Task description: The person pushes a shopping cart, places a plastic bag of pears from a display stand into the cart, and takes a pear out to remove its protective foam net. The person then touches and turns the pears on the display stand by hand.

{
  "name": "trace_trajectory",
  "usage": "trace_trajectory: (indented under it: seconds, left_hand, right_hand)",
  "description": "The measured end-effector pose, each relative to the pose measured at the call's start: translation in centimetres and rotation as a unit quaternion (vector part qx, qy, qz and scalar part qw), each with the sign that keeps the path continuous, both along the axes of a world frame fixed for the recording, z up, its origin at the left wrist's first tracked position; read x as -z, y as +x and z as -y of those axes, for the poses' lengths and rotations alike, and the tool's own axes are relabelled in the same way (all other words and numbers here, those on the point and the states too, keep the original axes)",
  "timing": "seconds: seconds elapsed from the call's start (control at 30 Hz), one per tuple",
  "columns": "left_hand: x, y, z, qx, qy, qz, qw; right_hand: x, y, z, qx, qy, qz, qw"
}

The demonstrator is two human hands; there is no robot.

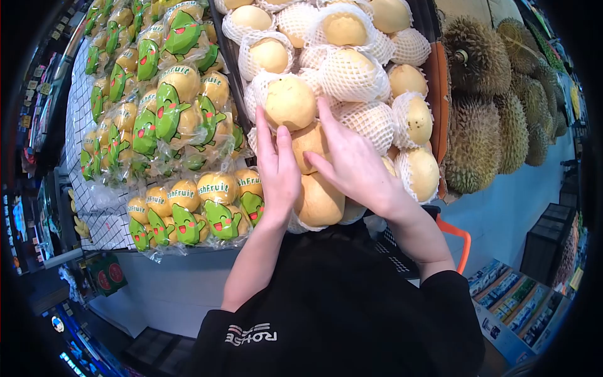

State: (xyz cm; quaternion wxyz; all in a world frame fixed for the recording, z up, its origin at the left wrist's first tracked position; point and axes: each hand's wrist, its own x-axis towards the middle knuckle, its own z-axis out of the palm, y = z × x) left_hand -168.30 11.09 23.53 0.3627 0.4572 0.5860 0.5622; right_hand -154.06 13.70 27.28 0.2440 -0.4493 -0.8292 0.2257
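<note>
A round, pale yellow fruit [291, 102] sits bare on the pile, with white foam netting behind and to its left. My left hand [279, 171] holds its lower left side, fingers along the flank and the thumb at its bottom edge. On the other side my right hand [352, 154] has its straight fingers at the fruit's right flank. Its thumb reaches over a second bare fruit [309, 143] just below. Closer to my body lies a third, larger bare fruit [320, 201]. Several more fruits in foam nets [355, 74] surround my hands.
Left of a dark divider are bagged yellow fruits [217, 188] with green cartoon labels. Spiky durians [472, 141] are heaped at the right, beyond a brown box edge. An orange handle [463, 242] and dark basket [397, 251] are beside my right arm. Boxed goods [518, 308] stand lower right.
</note>
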Motion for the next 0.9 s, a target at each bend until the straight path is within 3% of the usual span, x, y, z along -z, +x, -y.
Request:
trace_trajectory:
  seconds: [0.03, 0.07, 0.3, 0.37, 0.67, 0.9]
  left_hand:
    - [0.3, 0.0, -0.1, 0.001, 0.002, 0.017, 1.000]
    - [0.6, 0.0, -0.3, 0.001, 0.004, 0.036, 0.999]
    - [-0.7, 1.6, -0.3, -0.027, 0.017, 0.082, 0.996]
    - [-0.8, 1.8, -0.1, -0.031, 0.022, 0.097, 0.995]
    - [1.4, 1.0, -1.3, -0.056, 0.032, 0.131, 0.989]
    - [2.2, 0.4, -1.5, -0.059, 0.054, 0.162, 0.984]
  right_hand:
    - [1.1, -0.4, 0.5, 0.003, 0.044, -0.017, 0.999]
    - [2.0, -0.8, 0.6, 0.004, 0.000, -0.001, 1.000]
    - [3.8, -2.6, 0.5, 0.060, -0.011, 0.019, 0.998]
    - [4.8, -2.8, 0.6, 0.063, 0.015, -0.040, 0.997]
    - [4.4, -2.0, -0.1, 0.033, -0.034, -0.133, 0.990]
    - [4.3, -1.5, -0.3, 0.006, -0.027, -0.112, 0.993]
